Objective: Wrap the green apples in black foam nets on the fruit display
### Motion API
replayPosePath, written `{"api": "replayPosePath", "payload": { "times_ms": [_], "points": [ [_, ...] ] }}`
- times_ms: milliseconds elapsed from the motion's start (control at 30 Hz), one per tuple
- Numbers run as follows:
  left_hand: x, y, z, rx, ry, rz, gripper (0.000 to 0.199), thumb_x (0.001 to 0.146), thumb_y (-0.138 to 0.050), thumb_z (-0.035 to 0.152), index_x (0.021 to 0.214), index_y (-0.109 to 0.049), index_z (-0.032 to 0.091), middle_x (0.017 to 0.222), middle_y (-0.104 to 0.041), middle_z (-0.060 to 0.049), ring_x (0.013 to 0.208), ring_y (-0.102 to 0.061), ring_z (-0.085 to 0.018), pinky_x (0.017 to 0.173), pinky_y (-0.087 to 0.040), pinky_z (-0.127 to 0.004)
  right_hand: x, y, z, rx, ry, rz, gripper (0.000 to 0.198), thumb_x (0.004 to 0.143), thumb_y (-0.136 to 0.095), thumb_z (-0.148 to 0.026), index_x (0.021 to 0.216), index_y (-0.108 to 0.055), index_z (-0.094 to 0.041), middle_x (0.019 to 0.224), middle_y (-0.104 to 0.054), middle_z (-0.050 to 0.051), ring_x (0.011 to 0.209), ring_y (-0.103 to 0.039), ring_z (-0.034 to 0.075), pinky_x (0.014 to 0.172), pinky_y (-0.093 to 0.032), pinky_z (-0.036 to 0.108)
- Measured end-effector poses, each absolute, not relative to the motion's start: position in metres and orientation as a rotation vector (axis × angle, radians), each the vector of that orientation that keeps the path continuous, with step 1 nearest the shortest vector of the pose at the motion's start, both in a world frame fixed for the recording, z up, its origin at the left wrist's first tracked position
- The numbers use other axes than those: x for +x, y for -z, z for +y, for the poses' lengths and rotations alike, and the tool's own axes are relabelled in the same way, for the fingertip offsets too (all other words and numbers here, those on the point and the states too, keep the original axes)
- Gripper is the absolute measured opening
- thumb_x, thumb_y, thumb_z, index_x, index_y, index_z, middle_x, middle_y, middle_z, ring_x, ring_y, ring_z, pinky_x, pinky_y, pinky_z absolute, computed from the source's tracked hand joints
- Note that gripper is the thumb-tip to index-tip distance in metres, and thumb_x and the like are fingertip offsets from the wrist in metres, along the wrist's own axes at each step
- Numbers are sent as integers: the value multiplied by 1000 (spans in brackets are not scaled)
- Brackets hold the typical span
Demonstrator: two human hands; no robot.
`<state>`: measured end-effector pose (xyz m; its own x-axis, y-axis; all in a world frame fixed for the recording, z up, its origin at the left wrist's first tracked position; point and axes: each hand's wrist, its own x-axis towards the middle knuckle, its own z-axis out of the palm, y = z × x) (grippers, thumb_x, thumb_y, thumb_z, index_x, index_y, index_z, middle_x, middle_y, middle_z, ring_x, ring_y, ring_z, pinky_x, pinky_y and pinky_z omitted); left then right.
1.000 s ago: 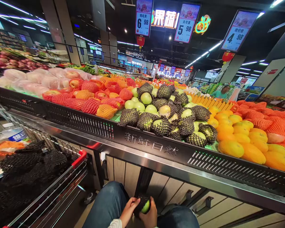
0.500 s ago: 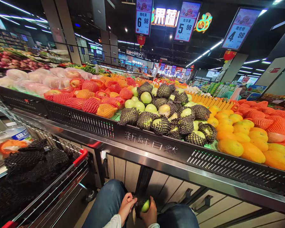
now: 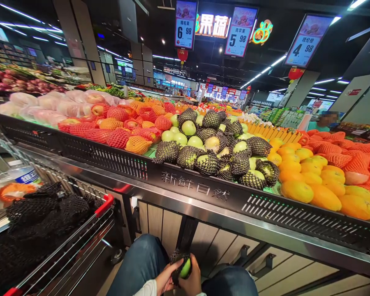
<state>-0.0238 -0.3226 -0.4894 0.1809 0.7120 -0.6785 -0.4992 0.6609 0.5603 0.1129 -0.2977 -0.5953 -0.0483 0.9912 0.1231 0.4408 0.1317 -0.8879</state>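
Note:
Low between my knees, a green apple (image 3: 186, 268) sits partly inside a black foam net sleeve (image 3: 176, 256). My right hand (image 3: 194, 280) is closed around the apple from the right. From the left, my left hand (image 3: 167, 278) presses its fingers on the net sleeve against the apple. The net covers the apple's left side and stands up above it, while green skin shows on the right. Some fingertips are hidden behind the apple and net. Above, green apples (image 3: 195, 142), some bare and some in black nets, lie in the display bin.
A shopping cart (image 3: 108, 201) at the left holds a heap of black net sleeves (image 3: 46, 213) and a plastic bottle (image 3: 23, 172). The metal-edged fruit stand (image 3: 179, 199) crosses in front. Oranges (image 3: 325, 197) and red-netted fruit (image 3: 117, 137) flank the apples. A person (image 3: 323, 122) is at the far right.
My left hand has moved right, onto the apple, and the net now wraps the apple's left side. A person has come into view at the back right.

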Motion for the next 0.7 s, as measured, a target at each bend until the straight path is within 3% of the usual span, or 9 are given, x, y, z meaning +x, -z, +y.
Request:
{"api": "replayPosePath", "payload": {
  "times_ms": [167,400,467,600,633,700],
  "points": [
    [-25,485,-323,212,-929,1093,67,52,-88,53,104,-64,18,92,-78,-9,98,-73,-30,82,-56,-32,113,608,-299,-1293,-809,-1689,69,59,-72,-29,126,-60,-14,123,-69,17,116,-65,35,101,-53,42],
    [-33,489,-317,108,-1126,1242,49,60,-80,42,99,-64,19,87,-77,-6,92,-73,-27,79,-56,-33,115,570,-301,-1150,-647,-1730,55,72,-58,-16,126,-57,-21,126,-65,12,116,-65,29,93,-57,42],
    [-33,493,-316,112,-1146,1310,45,60,-79,40,96,-62,19,82,-76,-5,87,-73,-28,78,-55,-34,116,562,-301,-1122,-655,-1767,67,69,-60,-16,135,-50,-21,137,-57,15,127,-57,32,103,-50,48],
    [-28,497,-320,298,-1156,1356,46,58,-78,37,98,-65,18,82,-75,-6,92,-72,-30,84,-54,-38,116,559,-301,-1123,-907,-1923,123,44,-86,-29,152,-29,-14,157,-27,27,141,-37,44,114,-36,52],
    [-26,497,-321,356,-1145,1359,48,56,-79,37,98,-66,18,84,-75,-7,95,-71,-31,86,-54,-38,115,560,-301,-1122,-994,-1925,130,40,-88,-32,153,-26,-12,157,-26,29,141,-37,44,114,-37,50],
    [-23,497,-322,427,-1098,1358,54,52,-82,40,99,-68,18,86,-75,-8,96,-70,-31,86,-53,-38,113,557,-301,-1169,-1128,-1858,125,41,-88,-34,150,-31,-12,151,-39,27,137,-46,41,113,-40,46]
  ]
}}
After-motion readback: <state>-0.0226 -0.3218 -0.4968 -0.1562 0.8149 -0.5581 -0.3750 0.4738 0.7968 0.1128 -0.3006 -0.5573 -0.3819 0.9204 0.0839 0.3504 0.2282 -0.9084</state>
